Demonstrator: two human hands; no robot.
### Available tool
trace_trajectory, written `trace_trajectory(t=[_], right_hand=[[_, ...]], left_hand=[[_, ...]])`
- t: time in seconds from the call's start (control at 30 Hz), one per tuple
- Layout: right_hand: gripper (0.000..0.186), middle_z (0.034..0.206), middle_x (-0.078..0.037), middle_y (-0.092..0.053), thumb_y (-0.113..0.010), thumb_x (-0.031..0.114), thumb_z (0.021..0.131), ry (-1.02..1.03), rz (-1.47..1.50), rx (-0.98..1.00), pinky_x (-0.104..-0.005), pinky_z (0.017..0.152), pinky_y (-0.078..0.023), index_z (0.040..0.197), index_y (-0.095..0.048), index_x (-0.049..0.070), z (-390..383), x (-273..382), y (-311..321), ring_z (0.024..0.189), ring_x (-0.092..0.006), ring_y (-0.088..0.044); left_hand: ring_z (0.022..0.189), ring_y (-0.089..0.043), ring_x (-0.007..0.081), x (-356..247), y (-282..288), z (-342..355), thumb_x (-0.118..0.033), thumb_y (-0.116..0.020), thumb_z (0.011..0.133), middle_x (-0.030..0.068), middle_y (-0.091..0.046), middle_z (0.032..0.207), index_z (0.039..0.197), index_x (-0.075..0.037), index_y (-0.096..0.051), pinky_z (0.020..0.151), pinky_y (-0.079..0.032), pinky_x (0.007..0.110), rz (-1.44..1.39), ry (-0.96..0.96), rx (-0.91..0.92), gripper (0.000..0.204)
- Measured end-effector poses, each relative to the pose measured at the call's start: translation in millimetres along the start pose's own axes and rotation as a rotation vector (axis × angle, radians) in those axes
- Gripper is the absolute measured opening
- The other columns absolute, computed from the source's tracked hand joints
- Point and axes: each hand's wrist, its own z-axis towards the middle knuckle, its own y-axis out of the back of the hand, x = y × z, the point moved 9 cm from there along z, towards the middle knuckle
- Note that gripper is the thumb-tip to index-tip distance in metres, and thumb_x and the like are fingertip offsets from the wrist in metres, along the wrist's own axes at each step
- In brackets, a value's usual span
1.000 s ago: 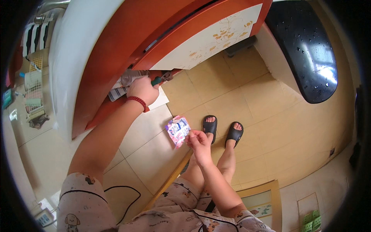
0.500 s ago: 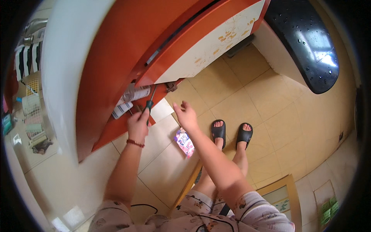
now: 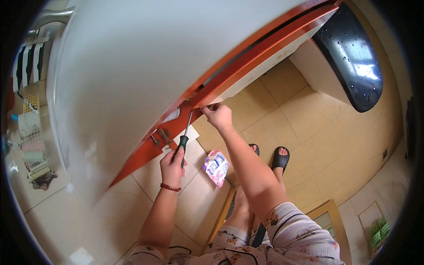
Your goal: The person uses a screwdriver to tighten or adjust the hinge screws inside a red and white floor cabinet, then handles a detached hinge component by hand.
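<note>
My left hand (image 3: 171, 168), with a red bead bracelet at the wrist, is wrapped round the dark green handle of a screwdriver (image 3: 183, 142). Its metal shaft points up toward the near end of a red-edged cabinet door (image 3: 265, 55), which stands open. At that same end my right hand (image 3: 219, 117) has its thumb and fingers closed on the door's edge, close to the screwdriver's tip. The fingers hide what lies directly under them. Rusty brown hinge hardware (image 3: 164, 136) shows on the red cabinet frame, beside a partly visible white bottle (image 3: 172, 115).
A large white glossy surface (image 3: 132, 66) covers the cabinet from above. On the tiled floor lies a pink and white packet (image 3: 216, 168). A wet black-topped object (image 3: 353, 57) stands at the right. My black sandals (image 3: 281, 160) are below my right arm.
My right hand has moved up to the door's end from the space below it. The screwdriver and left hand have shifted right and slightly down in view. My head view has moved over the white surface.
</note>
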Motion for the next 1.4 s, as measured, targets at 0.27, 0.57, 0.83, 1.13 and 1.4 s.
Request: trace_trajectory(t=[0.27,0.57,0.83,1.13,1.4], right_hand=[[0.025,0.066,-0.006,-0.06,-0.066,0.02,0.07,-0.027,0.26,0.111,-0.0222,0.053,-0.045,0.079,-0.061,-0.003,-5,-6,-10,0.057,-0.0095,-0.056],[0.033,0.083,-0.004,-0.059,-0.058,0.035,0.078,-0.569,1.225,0.416,-0.021,0.062,-0.044,0.093,-0.053,0.006,-79,-2,-52,0.074,-0.0111,-0.056],[0.016,0.09,-0.005,-0.055,-0.041,0.019,0.088,-0.381,2.077,0.539,-0.0291,0.071,-0.048,0.097,-0.048,0.007,-64,54,-69,0.082,-0.0162,-0.055],[0.021,0.096,-0.009,-0.054,-0.036,0.004,0.086,-0.479,2.179,0.566,-0.0293,0.077,-0.047,0.105,-0.045,0.004,-62,72,-65,0.085,-0.0179,-0.055],[0.021,0.098,-0.006,-0.055,-0.035,0.006,0.087,-0.484,2.227,0.44,-0.0235,0.075,-0.045,0.105,-0.046,0.003,-56,57,-76,0.087,-0.0145,-0.053]], left_hand=[[0.05,-0.051,0.0165,-59,-3,10,-0.025,-0.057,0.077,0.0053,-0.053,0.055,0.082,-0.003,-0.059,0.048,-0.039,0.028,0.529,-0.436,-0.013,0.022],[0.073,-0.056,0.0303,-148,-54,-8,-0.022,-0.059,0.07,0.014,-0.059,0.079,0.091,-0.007,-0.061,0.061,-0.045,0.039,1.234,-0.85,-0.169,0.026],[0.071,-0.057,0.0309,-156,-96,-14,-0.022,-0.057,0.07,0.0144,-0.059,0.078,0.09,-0.01,-0.062,0.062,-0.046,0.038,1.378,-0.798,-0.066,0.024],[0.071,-0.057,0.032,-162,-96,6,-0.018,-0.052,0.074,0.0151,-0.059,0.078,0.096,-0.015,-0.059,0.062,-0.046,0.04,1.346,-0.758,0.057,0.023],[0.073,-0.057,0.0304,-150,-98,14,-0.012,-0.041,0.079,0.0138,-0.058,0.087,0.108,-0.018,-0.051,0.062,-0.046,0.04,1.308,-0.597,0.237,0.031]])
